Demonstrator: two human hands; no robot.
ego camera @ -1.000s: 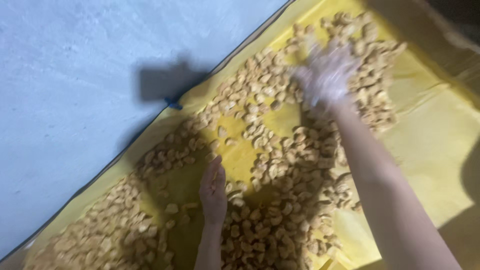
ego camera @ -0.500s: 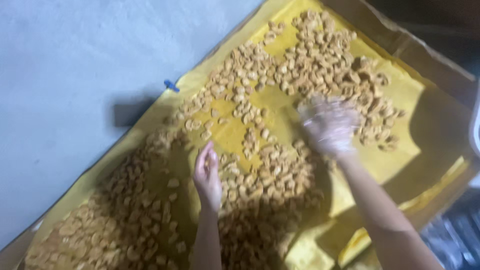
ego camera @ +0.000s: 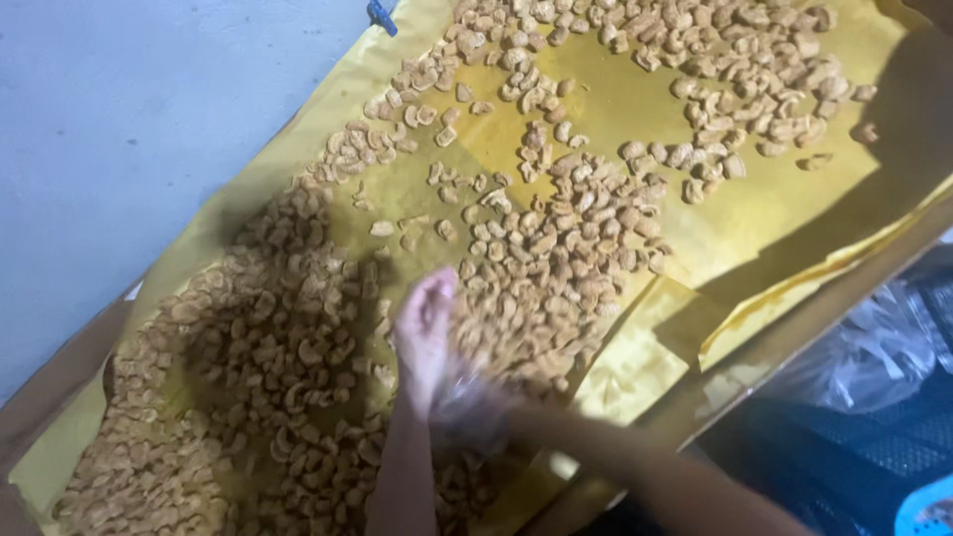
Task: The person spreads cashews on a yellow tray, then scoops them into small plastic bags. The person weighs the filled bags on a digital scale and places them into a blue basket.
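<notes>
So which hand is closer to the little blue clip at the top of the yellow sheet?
Left. The left hand lies over the nuts, far below the blue clip; the blurred right hand sits lower still.

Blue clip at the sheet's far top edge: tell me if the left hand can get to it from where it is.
Probably, with a long stretch. The left hand is low over the pieces; the blue clip lies far up the yellow sheet, nothing blocking.
</notes>
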